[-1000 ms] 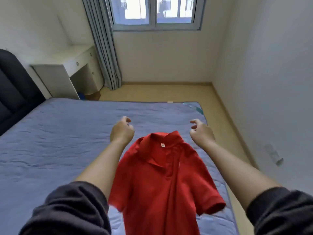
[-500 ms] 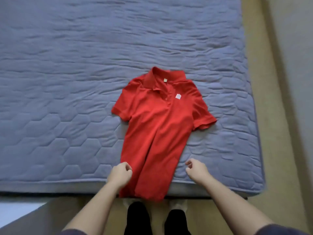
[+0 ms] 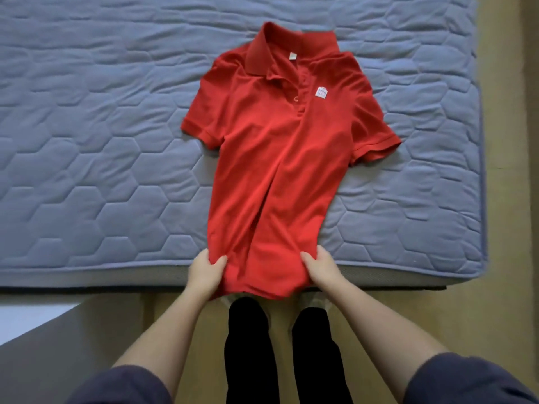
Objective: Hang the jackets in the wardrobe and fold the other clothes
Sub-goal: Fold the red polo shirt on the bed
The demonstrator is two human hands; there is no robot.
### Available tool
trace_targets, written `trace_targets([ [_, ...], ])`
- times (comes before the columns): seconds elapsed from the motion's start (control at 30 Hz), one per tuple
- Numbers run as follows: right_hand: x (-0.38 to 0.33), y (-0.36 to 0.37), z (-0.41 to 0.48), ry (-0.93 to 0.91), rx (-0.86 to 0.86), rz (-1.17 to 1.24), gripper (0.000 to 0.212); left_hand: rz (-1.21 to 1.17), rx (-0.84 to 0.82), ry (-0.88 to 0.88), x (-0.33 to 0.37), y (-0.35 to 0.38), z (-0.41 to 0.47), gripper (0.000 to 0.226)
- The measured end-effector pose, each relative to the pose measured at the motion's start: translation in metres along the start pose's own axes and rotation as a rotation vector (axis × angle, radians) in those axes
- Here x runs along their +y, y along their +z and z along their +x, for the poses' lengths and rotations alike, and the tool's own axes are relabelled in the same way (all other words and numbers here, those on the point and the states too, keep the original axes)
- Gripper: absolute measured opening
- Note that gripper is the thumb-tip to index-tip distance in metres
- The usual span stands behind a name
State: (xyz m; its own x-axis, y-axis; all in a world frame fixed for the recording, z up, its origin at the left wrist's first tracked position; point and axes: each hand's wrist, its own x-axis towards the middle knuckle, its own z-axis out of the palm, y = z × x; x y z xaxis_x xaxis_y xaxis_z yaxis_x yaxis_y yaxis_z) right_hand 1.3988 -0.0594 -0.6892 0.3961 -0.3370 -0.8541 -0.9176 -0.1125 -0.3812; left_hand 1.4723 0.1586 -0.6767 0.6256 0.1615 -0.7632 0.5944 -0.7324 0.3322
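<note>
my left hand (image 3: 204,275) and right hand (image 3: 322,271) pinch hem of shirt (image 3: 280,147) | soft, light, floppy | grip hem corners

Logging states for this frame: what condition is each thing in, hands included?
Mattress: covered by a wrinkled quilted sheet.
Red polo shirt: unfolded, face up on the mattress, sleeves spread, hem over the near edge.
Left hand: grips the hem's left side.
Right hand: grips the hem's right side.
</note>
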Motion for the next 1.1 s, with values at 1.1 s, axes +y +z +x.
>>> trace_targets([
  [1.1,-0.11,-0.152,0.138,0.134,0.229,0.731,0.017,-0.771,0.038,-0.038,0.155,-0.037,0.151,0.031],
])
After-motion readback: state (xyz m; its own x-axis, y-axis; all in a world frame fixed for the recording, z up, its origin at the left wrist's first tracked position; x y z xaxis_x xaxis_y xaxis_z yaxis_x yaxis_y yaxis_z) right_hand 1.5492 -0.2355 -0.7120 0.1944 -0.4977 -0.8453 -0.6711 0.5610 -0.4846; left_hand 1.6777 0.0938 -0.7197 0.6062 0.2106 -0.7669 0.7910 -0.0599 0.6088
